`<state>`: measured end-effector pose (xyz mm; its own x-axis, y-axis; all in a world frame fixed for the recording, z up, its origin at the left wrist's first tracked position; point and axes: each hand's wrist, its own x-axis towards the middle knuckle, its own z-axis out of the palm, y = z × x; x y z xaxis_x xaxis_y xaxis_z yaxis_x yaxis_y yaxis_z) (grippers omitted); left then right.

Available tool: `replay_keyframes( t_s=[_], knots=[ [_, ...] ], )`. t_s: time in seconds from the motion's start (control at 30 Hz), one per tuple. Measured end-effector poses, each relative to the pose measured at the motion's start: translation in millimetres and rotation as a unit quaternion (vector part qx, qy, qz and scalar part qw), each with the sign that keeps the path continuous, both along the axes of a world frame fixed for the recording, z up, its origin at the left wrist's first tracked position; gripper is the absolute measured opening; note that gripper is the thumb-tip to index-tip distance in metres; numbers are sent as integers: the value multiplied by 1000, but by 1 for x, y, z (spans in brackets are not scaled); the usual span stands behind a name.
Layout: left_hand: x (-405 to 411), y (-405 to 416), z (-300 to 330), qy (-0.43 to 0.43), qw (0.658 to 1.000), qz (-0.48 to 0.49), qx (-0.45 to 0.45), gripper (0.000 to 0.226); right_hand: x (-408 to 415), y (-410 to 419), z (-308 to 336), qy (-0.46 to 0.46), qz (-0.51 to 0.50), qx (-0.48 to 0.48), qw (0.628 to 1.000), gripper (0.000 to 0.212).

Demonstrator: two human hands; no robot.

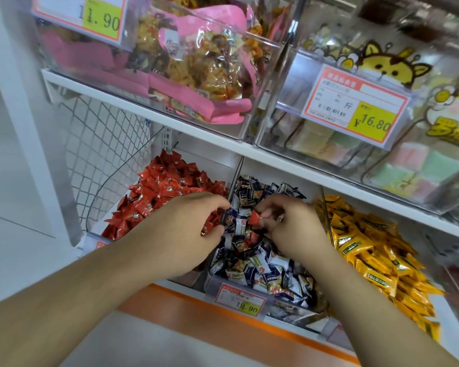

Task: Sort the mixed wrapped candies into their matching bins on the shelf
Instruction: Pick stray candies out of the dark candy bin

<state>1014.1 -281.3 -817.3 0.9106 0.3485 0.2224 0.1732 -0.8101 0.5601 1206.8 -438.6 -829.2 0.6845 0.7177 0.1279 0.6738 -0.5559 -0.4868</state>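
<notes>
Three clear bins sit side by side on the lower shelf (329, 178) in the bottom half of the frame. The left bin (93, 235) is heaped with red candies (164, 186), the middle bin (284, 305) holds navy-and-white candies (263, 271) with a few red ones mixed in, and the right bin (326, 215) is full of yellow candies (376, 250).

The right hand (289, 223), at centre frame over the middle bin, pinches one red candy (255, 218) between thumb and fingertips, just above the navy pile. The left hand (188, 229), just left of it, straddles the divider between the left and middle bins; its fingers are curled down round several red candies, with red wrappers showing under the palm.

A price tag (240, 300) reading 19.90 hangs on the front of the middle bin. On the upper shelf, a bin of pink packets (196, 62) sits at upper left and a bin of pastel packets (408, 160) at upper right, tagged 16.80 (355, 107).
</notes>
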Motion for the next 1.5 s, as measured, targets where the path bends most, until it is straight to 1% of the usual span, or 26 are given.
replay_keyframes(
  t_s=[0.07,0.1,0.17,0.23,0.33,0.37,0.43,0.47,0.53,0.57,0.63,0.67,0.77,0.87,0.97,1.1,1.3,1.4,1.5],
  knots=[
    [1,0,1,-6,1000,6,-4,42,-4,-2,17,14,-14,44,999,26],
    [1,-1,2,-12,1000,10,-9,42,-9,-3,26,35,-14,71,997,26],
    [2,-2,6,-36,999,20,-32,43,-25,1,41,108,-2,127,986,26],
    [1,-3,10,-63,995,26,-78,42,-45,10,52,171,24,169,970,25],
    [-2,-2,16,-79,983,33,-162,27,-63,21,57,229,60,215,947,25],
    [-3,0,17,-85,981,40,-171,20,-64,22,57,244,63,224,941,25],
    [-5,6,16,-91,982,72,-150,14,-60,18,56,271,59,229,933,24],
    [-7,10,15,-85,983,93,-131,14,-55,15,53,268,51,221,936,24],
    [-11,18,14,-60,987,123,-85,17,-40,8,42,200,26,166,965,24],
    [-12,21,12,-40,989,128,-55,25,-32,5,34,154,15,126,980,25],
    [-13,23,9,-7,993,117,-1,50,-19,0,17,80,8,37,996,26],
    [-12,22,9,-6,995,100,12,57,-14,-2,9,54,10,-12,998,25],
    [-8,8,13,-3,999,24,22,57,-6,0,-5,-7,25,-133,991,21],
    [-4,-2,9,19,999,-22,24,56,-4,8,-4,-41,37,-183,982,25],
    [0,-4,4,22,999,-36,24,52,-1,12,-6,-55,44,-212,975,27],
    [-1,-3,2,14,999,-40,19,49,4,12,-10,-43,52,-212,975,26],
    [-1,-3,1,12,999,-36,26,49,4,8,-10,-35,39,-185,981,32],
    [0,-1,-1,5,999,-31,26,46,0,1,2,11,14,-101,995,28],
    [1,1,-1,-11,1000,-16,4,41,-11,-4,24,78,1,24,997,18]
  ],
)
